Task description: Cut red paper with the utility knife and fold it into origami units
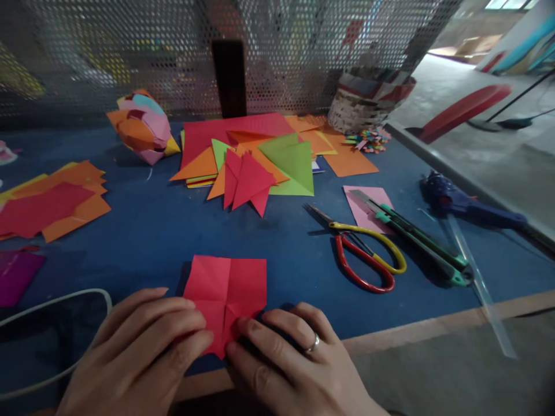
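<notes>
Two hands (143, 352) held one creased red sheet (247, 280)

In the head view, the red sheet lay at the near edge of one blue table (165, 231), in front of the person. The left hand had its fingers and thumb closed on the lower left part of the sheet. The right hand (295, 358), which wore one silver ring (313, 342), was closed on the lower right part. The two hands were near each other but did not touch.

To the right there were one pair of scissors (347, 227) with one yellow and one red handle loop, one green utility knife (418, 236), one blue glue gun (468, 205) and one clear glue stick (483, 283), which reached past the table edge. The knife's blade lay over one pink paper (362, 212).

Farther back stood one multicoloured paper ball (145, 130) and one pile of red, orange and green papers (290, 164), too overlapped for an exact count. A second pile, of orange and red papers (71, 202), lay at left.

The one container was a woven basket (353, 107) at the back; its contents could not be told. Small coloured pieces (370, 140) lay in front of it.
</notes>
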A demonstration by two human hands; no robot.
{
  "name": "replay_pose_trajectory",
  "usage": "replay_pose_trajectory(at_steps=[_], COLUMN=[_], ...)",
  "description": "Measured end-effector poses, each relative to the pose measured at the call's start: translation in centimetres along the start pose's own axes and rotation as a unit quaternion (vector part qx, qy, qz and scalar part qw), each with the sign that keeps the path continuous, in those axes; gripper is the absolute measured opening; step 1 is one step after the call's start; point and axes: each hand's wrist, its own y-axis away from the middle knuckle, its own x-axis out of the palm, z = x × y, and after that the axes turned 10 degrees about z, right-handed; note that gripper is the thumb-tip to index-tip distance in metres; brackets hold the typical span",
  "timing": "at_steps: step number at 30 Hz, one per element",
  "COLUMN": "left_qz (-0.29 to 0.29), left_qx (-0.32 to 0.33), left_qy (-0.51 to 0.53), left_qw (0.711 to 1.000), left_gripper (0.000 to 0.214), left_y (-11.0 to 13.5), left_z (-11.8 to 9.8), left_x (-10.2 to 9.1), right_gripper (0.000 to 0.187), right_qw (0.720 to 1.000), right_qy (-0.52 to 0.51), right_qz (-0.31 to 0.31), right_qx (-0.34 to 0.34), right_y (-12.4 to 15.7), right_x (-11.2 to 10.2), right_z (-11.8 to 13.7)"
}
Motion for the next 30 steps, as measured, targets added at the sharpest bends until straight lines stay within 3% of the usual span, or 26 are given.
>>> replay_pose_trajectory(at_steps=[2, 5, 8, 12, 15, 18, 22, 27, 30], left_qz=[-0.036, -0.053, -0.038, 0.032, 0.062, 0.054, 0.028, 0.015, 0.017], left_qx=[-0.030, -0.021, -0.019, -0.005, -0.058, -0.114, -0.112, -0.124, -0.126], left_qy=[0.002, -0.003, 0.017, 0.062, 0.107, 0.120, 0.089, 0.064, 0.052], left_qw=[0.999, 0.998, 0.999, 0.998, 0.991, 0.985, 0.989, 0.990, 0.991], left_gripper=[0.037, 0.032, 0.027, 0.032, 0.016, 0.007, 0.013, 0.011, 0.011], left_y=[-0.3, -0.8, -0.9, -0.3, -0.2, -0.8, -2.4, -3.3, -3.4], left_z=[-0.6, -1.3, -0.9, 0.2, 0.4, 0.0, -0.6, -1.0, -1.1], left_x=[0.5, 1.2, 1.1, 0.3, 0.0, 0.1, 0.5, 0.8, 0.8], right_gripper=[0.022, 0.028, 0.031, 0.029, 0.028, 0.027, 0.025, 0.029, 0.024], right_qw=[1.000, 1.000, 0.999, 0.998, 0.997, 0.997, 0.998, 0.998, 0.999], right_qy=[0.001, -0.009, -0.030, -0.043, -0.047, -0.048, -0.037, -0.040, -0.027], right_qz=[0.006, 0.019, 0.038, 0.052, 0.055, 0.055, 0.037, -0.034, 0.017], right_qx=[0.005, 0.001, -0.010, -0.014, -0.018, -0.021, -0.022, -0.016, -0.030], right_y=[-0.2, -0.3, -0.2, 0.0, -0.1, -0.4, -0.5, -0.3, -0.2], right_x=[-0.1, -0.3, -0.6, -0.8, -0.9, -0.9, -0.5, 0.3, -0.1], right_z=[-0.1, -0.5, -0.9, -1.3, -1.5, -1.5, -1.4, -1.5, -1.6])
